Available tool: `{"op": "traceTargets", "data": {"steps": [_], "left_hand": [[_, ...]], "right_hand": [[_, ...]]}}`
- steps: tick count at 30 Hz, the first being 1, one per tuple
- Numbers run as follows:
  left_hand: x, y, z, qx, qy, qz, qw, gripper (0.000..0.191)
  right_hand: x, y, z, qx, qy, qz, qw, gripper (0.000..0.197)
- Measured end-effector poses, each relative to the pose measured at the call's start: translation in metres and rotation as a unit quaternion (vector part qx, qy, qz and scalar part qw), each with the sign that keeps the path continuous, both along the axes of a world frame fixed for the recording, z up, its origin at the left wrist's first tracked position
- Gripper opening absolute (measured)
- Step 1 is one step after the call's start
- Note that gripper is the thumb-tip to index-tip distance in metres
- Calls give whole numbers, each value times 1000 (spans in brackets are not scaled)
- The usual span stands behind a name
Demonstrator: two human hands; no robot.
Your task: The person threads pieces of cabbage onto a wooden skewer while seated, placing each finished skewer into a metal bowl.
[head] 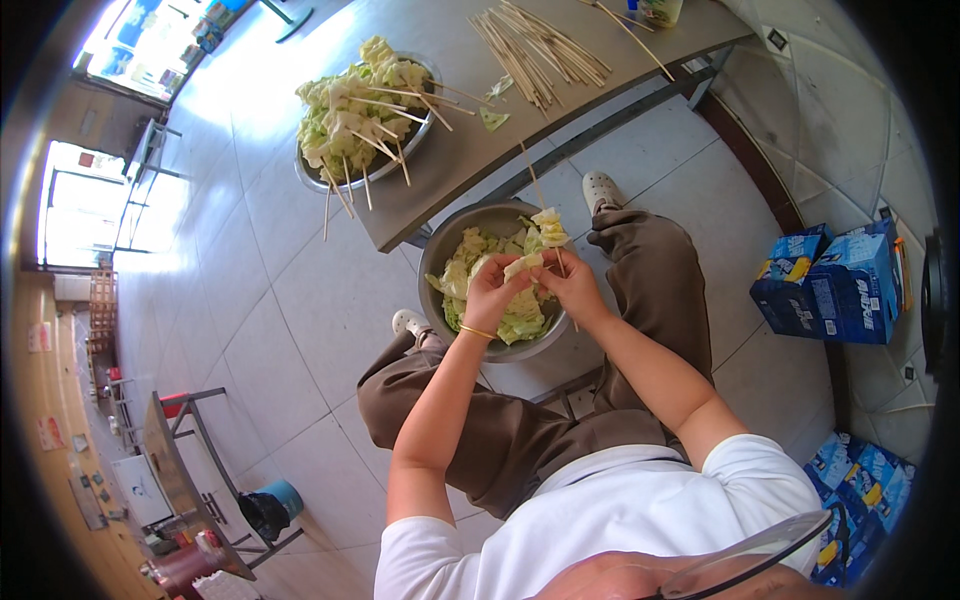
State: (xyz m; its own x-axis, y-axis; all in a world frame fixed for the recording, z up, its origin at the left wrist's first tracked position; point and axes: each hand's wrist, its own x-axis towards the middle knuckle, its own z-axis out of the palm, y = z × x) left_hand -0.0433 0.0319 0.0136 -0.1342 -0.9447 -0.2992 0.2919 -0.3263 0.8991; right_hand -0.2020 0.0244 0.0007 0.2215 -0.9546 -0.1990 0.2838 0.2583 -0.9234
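Note:
Both hands meet over a wide metal basin point(437, 247) of loose cabbage leaves point(517, 319) between my knees. My left hand point(495, 289) pinches a pale piece of cabbage leaf point(523, 264) from its left side. On the right of that piece, my right hand point(571, 285) holds a thin wooden skewer point(531, 172), with its fingers also at the leaf. Folded cabbage point(551, 226) is threaded on the skewer above the fingers. On the table corner, a metal bowl point(306, 174) is heaped with skewered cabbage point(352, 101), the sticks pointing outward.
Bare wooden skewers point(525, 56) lie in a loose pile on the metal table point(442, 176), beside small leaf scraps point(493, 120). Blue cartons point(829, 285) stand by the wall at right. A blue bin point(281, 499) with a black bag stands at lower left.

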Motion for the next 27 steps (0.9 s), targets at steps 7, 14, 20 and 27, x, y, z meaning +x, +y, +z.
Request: {"op": "traceTargets", "data": {"steps": [7, 14, 20, 27], "left_hand": [[5, -2, 3, -28, 94, -79, 992, 38], [2, 0, 1, -14, 76, -57, 995, 43], [-5, 1, 4, -71, -126, 32, 989, 33], [-2, -3, -3, -73, -149, 107, 980, 18]], "right_hand": [[-2, -5, -5, 13, -18, -42, 999, 16], [-3, -5, -5, 2, 29, -56, 998, 16], [1, -4, -8, -32, 108, -104, 988, 19], [0, -2, -1, -30, 76, -65, 995, 19]]}}
